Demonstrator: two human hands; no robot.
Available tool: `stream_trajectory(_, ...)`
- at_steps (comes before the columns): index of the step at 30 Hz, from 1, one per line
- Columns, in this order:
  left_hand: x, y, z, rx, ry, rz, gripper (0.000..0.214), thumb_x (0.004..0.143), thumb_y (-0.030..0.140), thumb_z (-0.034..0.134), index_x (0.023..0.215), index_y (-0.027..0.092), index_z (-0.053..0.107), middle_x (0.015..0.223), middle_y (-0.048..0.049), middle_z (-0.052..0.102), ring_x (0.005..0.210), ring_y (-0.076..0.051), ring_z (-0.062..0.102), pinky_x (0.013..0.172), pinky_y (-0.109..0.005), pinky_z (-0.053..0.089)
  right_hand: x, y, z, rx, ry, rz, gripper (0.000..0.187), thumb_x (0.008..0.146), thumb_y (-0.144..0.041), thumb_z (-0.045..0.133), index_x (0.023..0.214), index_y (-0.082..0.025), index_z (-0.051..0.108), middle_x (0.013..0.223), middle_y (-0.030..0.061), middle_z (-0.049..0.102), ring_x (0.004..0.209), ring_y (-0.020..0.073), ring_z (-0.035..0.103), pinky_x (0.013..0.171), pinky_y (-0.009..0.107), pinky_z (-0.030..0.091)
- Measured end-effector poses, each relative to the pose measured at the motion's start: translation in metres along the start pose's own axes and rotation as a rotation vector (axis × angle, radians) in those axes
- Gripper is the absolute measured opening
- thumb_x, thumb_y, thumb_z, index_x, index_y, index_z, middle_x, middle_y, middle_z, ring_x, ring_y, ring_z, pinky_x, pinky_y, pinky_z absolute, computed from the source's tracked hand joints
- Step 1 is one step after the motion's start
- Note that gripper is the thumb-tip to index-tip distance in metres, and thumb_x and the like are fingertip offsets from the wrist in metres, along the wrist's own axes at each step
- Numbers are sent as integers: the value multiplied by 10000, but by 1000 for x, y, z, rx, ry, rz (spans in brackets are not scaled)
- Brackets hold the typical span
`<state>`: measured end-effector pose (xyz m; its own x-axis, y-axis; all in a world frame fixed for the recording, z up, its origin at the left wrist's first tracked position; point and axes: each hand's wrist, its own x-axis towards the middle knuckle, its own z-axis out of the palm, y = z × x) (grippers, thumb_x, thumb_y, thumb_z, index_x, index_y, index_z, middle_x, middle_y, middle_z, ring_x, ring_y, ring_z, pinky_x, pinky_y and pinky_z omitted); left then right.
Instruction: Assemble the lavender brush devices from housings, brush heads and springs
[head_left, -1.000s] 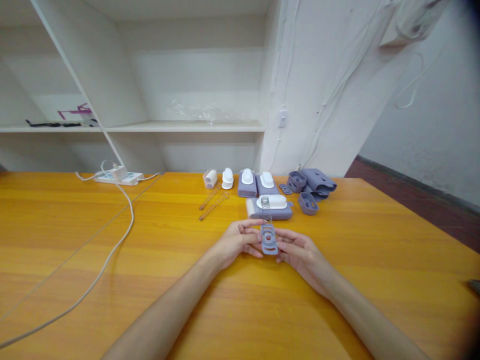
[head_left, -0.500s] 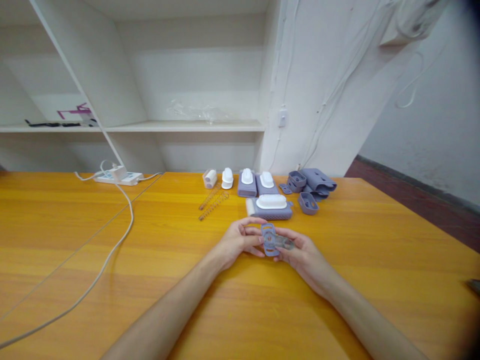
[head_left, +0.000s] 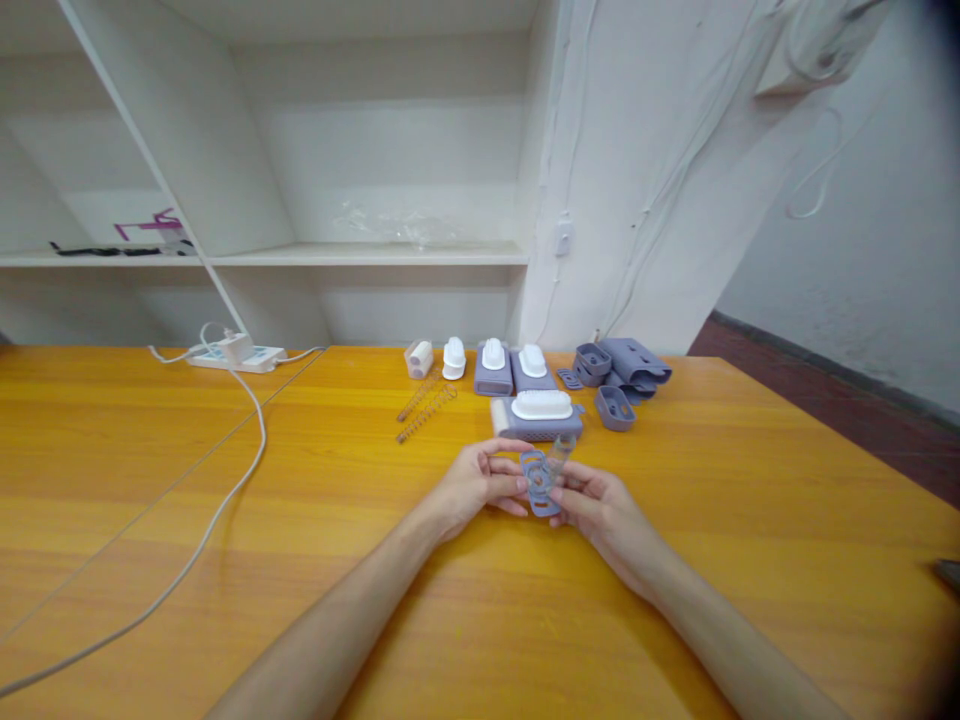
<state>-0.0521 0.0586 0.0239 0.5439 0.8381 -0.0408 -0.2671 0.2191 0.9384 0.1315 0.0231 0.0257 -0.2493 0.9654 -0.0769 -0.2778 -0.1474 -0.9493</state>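
Low over the table, my left hand pinches the left edge of a small grey-purple plastic plate with slots in it. My right hand is closed at the plate's right side, its thumb and fingers on a clear tube-like plastic piece. The clear piece tilts upward and overlaps the plate; I cannot tell whether the two are joined. Just beyond the hands lies a grey-purple case with a white domed part on top.
Two springs lie left of the case. Behind stand white domed pieces, purple cases, and at right purple cups and sleeves. A power strip and its cable occupy the left.
The clear piece has swung from pointing right, toward my right palm, to pointing up and away. The plate has tilted slightly. Both hands stay in nearly the same place.
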Motion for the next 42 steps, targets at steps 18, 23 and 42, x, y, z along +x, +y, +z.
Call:
stream_trajectory(18,2,1,3,-77,158,-50,457,639,157,759,1030,132,523,829,-99,686,693,-174,681,592,-234,551,3,2,2,29,90,44,416,698,-281,722,1086,-169,622,739,37,656,578,124,568,514,254,463)
stream_trajectory(23,2,4,8,-79,221,-89,384,647,120,730,938,138,481,757,-83,676,651,-170,675,573,-248,555,2,1,4,4,98,49,433,679,-284,734,1084,-171,631,734,39,659,581,126,562,524,260,467)
stream_trajectory(42,1,3,3,-76,82,-98,484,679,152,719,1084,150,456,721,-42,657,631,-136,655,607,-267,570,4,9,1,-108,94,-45,508,654,-282,760,1117,-171,581,912,71,685,714,167,607,524,260,483)
